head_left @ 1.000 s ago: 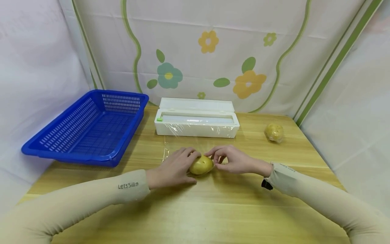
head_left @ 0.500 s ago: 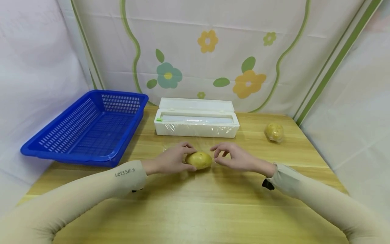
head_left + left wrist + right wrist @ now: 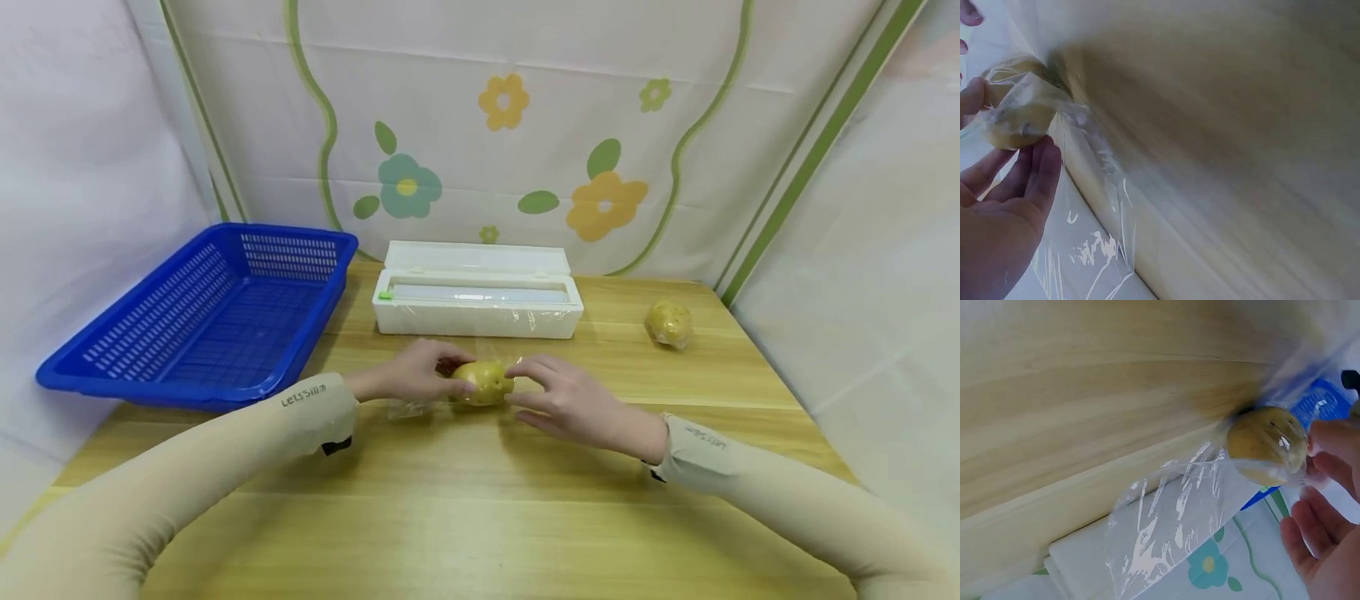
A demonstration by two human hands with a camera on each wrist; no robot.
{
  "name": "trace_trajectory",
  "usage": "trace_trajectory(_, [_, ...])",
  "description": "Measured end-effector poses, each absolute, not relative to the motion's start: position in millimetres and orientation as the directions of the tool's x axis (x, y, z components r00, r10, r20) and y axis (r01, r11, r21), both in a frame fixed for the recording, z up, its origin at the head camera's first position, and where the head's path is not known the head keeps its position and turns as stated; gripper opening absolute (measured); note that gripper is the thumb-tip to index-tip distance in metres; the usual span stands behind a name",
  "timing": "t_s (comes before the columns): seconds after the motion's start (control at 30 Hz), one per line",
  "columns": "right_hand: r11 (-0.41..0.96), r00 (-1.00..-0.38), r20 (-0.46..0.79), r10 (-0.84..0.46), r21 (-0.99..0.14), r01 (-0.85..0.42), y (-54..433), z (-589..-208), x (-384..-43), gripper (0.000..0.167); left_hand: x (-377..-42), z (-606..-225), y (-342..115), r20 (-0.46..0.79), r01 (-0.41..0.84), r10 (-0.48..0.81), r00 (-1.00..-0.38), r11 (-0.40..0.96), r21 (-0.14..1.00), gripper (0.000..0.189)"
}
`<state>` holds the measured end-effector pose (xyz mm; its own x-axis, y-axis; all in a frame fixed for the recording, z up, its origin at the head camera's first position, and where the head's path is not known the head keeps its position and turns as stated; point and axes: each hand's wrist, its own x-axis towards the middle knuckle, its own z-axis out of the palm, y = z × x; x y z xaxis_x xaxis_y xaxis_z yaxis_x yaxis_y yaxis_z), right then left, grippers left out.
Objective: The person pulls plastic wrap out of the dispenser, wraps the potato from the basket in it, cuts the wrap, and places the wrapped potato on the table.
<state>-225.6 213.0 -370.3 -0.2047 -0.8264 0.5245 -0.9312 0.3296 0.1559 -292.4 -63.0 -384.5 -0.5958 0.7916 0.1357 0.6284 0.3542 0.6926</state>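
The left hand (image 3: 425,371) grips a potato (image 3: 489,382) between thumb and fingers, in front of the white film dispenser (image 3: 476,318). The right hand (image 3: 573,404) is at its right end, fingers parted and slightly bent; whether they touch it I cannot tell. Clear plastic film (image 3: 1160,512) clings around the potato. The left sleeve (image 3: 270,433) reads "LetsSlim"; the right sleeve's (image 3: 750,475) lettering is blurred. On the table (image 3: 487,517), a blue basket (image 3: 255,321) sits left, a wrapped potato (image 3: 669,323) right.
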Motion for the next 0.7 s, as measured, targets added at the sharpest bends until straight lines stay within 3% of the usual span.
trace_trajectory(0.27, [0.379,-0.185,0.540,-0.821,0.273,-0.884,203,-379,-240,0.036,-305,-385,-68,0.067,0.603,0.802,-0.594,0.389,0.696,0.039])
trace_trajectory(0.57, [0.453,-0.268,0.529,-0.805,0.256,-0.854,200,-386,-255,0.047,-313,-384,-69,0.040,0.574,0.762,-0.646,0.450,0.684,0.041])
trace_trajectory(0.7, [0.478,-0.293,0.546,-0.785,0.232,-0.847,196,-388,-259,0.053,-313,-381,-68,0.053,0.591,0.766,-0.640,0.447,0.671,0.042])
